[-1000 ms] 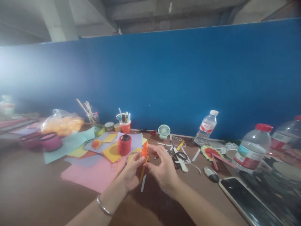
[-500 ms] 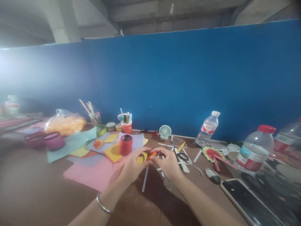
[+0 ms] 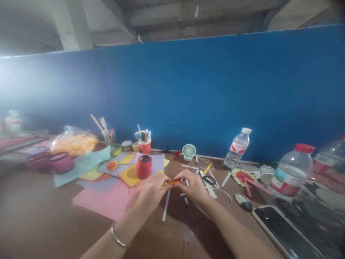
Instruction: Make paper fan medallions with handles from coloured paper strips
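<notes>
Between my two hands is a small folded orange paper piece, seen nearly edge-on. My left hand pinches its left end, and my right hand pinches the right end with thumb and fingers. Just behind my left hand stands a red thread spool on yellow and lilac paper. White paper strips lie on the brown table below and around my hands. Scissors rest to the right of my right hand.
Pink paper spreads at the left. A cup of pens and a small fan stand near the blue wall. Rightward are a tilted bottle, a paper rosette, a larger bottle and a phone.
The orange piece has turned from showing its face to nearly edge-on. My left fingers have rolled over and closed more tightly, while my right hand has shifted slightly.
</notes>
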`<state>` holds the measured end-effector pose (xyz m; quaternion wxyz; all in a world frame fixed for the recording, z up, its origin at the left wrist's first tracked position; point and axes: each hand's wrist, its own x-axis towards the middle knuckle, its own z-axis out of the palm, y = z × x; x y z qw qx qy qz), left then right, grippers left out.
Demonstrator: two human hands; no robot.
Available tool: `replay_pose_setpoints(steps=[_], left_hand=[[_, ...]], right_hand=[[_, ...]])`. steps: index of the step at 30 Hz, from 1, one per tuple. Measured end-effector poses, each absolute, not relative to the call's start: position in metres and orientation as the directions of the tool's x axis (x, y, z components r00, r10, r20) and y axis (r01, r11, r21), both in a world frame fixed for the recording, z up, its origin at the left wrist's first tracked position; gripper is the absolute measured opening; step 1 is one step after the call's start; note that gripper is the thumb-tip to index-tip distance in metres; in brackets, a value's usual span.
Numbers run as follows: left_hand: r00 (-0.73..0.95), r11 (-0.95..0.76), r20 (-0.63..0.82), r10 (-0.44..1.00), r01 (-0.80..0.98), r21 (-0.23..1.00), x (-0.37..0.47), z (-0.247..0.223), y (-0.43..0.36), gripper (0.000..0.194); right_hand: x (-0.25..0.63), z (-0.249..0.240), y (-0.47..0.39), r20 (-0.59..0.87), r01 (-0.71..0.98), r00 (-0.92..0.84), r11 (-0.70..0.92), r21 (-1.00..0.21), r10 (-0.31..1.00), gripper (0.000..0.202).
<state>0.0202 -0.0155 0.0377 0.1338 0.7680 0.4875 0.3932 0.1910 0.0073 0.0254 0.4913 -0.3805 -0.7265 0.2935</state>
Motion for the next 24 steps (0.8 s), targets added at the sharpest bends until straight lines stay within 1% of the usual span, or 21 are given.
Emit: replay_pose_setpoints(steps=[3,5,8,12,16,18,20,22,24], left_hand=[[0.248,-0.500,0.486,0.838,0.706,0.502,0.021,0.037,-0.017,0.009],[0.255,-0.501,0.485,0.837,0.713,0.490,0.022,0.037,-0.017,0.011],[0.250,-0.510,0.495,0.832,0.695,0.506,0.024,0.040,-0.020,0.015],[0.204,-0.487,0.468,0.860,0.604,0.631,0.025,0.044,-0.021,0.009],[0.126,-0.397,0.396,0.910,0.540,0.742,0.024,0.037,-0.014,0.007],[0.127,-0.359,0.338,0.932,0.440,0.823,0.023,0.031,-0.009,0.012],[0.147,-0.328,0.297,0.944,0.291,0.899,0.023,0.025,-0.004,0.019],[0.152,-0.298,0.273,0.950,0.178,0.938,0.024,0.023,-0.001,0.024],[0.146,-0.269,0.250,0.957,0.134,0.954,0.024,0.022,-0.001,0.026]], right_hand=[[0.192,0.023,0.009,0.494,0.290,-0.244,0.549,-0.784,0.834,0.012],[0.192,0.022,0.009,0.509,0.283,-0.247,0.564,-0.776,0.825,0.013],[0.191,0.022,0.009,0.529,0.247,-0.242,0.579,-0.777,0.813,0.012],[0.191,0.018,0.010,0.480,0.204,-0.253,0.532,-0.822,0.840,0.014],[0.192,0.016,0.012,0.476,0.218,-0.279,0.538,-0.814,0.834,0.021],[0.194,0.016,0.012,0.502,0.214,-0.314,0.575,-0.790,0.806,0.025],[0.196,0.017,0.012,0.530,0.209,-0.373,0.625,-0.752,0.762,0.030],[0.197,0.018,0.012,0.548,0.226,-0.416,0.666,-0.710,0.726,0.033],[0.198,0.019,0.011,0.563,0.264,-0.433,0.696,-0.668,0.704,0.032]])
